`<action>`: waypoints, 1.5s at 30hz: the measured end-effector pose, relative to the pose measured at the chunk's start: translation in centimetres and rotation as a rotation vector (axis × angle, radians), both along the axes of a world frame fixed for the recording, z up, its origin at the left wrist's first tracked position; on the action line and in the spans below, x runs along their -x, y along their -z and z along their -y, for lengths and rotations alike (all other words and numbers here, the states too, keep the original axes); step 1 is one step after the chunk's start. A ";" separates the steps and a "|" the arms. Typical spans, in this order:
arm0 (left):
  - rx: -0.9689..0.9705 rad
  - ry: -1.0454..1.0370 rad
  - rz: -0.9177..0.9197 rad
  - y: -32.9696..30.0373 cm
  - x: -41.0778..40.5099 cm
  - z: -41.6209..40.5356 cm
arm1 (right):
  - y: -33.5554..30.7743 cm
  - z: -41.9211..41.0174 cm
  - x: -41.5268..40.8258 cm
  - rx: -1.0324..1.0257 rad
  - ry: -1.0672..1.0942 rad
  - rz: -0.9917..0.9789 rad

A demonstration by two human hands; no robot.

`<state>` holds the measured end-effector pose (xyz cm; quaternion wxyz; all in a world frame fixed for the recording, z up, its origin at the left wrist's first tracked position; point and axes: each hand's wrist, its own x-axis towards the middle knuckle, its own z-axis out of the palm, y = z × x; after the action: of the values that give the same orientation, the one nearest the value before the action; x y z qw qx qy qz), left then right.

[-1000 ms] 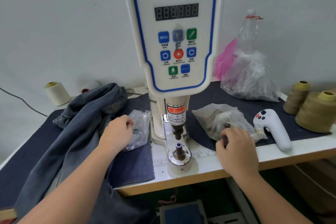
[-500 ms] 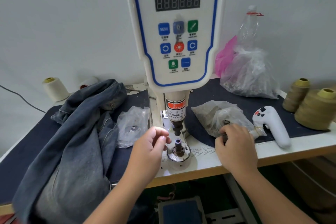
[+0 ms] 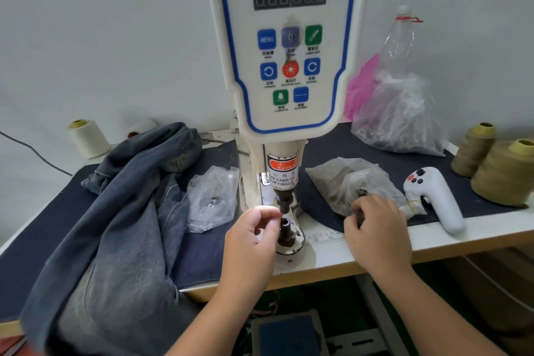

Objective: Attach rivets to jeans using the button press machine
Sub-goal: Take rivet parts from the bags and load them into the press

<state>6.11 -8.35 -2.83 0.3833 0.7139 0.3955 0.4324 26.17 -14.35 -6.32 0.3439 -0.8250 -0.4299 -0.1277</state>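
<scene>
A: Status check. Where are we in the riveting cycle?

B: We are at the loading stage. Our left hand (image 3: 251, 235) is at the lower die (image 3: 285, 230) of the button press machine (image 3: 284, 46), with its fingers (image 3: 267, 215) pinched together just left of the die's open top. We judge that they hold a small rivet part, but the part itself is too small to make out.

A: And the right hand?

B: Our right hand (image 3: 377, 230) rests at the near edge of the right parts bag (image 3: 351, 183), fingers curled in against the plastic. We cannot tell whether they grip a piece or only the bag.

A: Where are the jeans?

B: The jeans (image 3: 115, 211) lie heaped on the left of the worktop (image 3: 476, 230), well apart from the die and draping over the near edge. No fabric lies between the upper punch (image 3: 284, 202) and the lower die.

A: So nothing is set yet?

B: We see no finished rivet on the denim in view. As we judge it, these steps are left: seat the part on the die, load its mate, bring the jeans under the punch, then actuate the press.

A: Cautions?

B: Observe the finger warning label (image 3: 282, 175). A second small bag (image 3: 212, 199) lies just left of the machine column.
</scene>
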 end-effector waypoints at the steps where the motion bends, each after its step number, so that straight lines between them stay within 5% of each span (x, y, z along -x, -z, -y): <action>1: 0.009 -0.004 0.017 0.1 -0.1 0.0 | 0.0 0.0 0.0 -0.005 -0.001 0.001; 19: -0.015 0.008 0.036 0.1 0.7 -0.2 | -0.2 0.1 0.1 0.009 0.003 0.001; 28: -0.102 -0.160 -0.087 0.1 2.9 -4.4 | -0.5 0.1 -0.6 -0.010 -0.034 -0.111; 37: -0.197 -0.343 -0.509 1.3 3.2 -9.5 | -3.8 -1.1 -3.5 0.469 0.121 0.033; 45: -0.206 -0.324 -0.498 2.0 3.2 -9.6 | -4.8 -1.8 -4.2 0.655 -0.006 -0.010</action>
<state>2.90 1.28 -4.78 0.1264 0.7605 0.5401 0.3377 30.37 -12.51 -1.52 0.0626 -0.8910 -0.4490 0.0225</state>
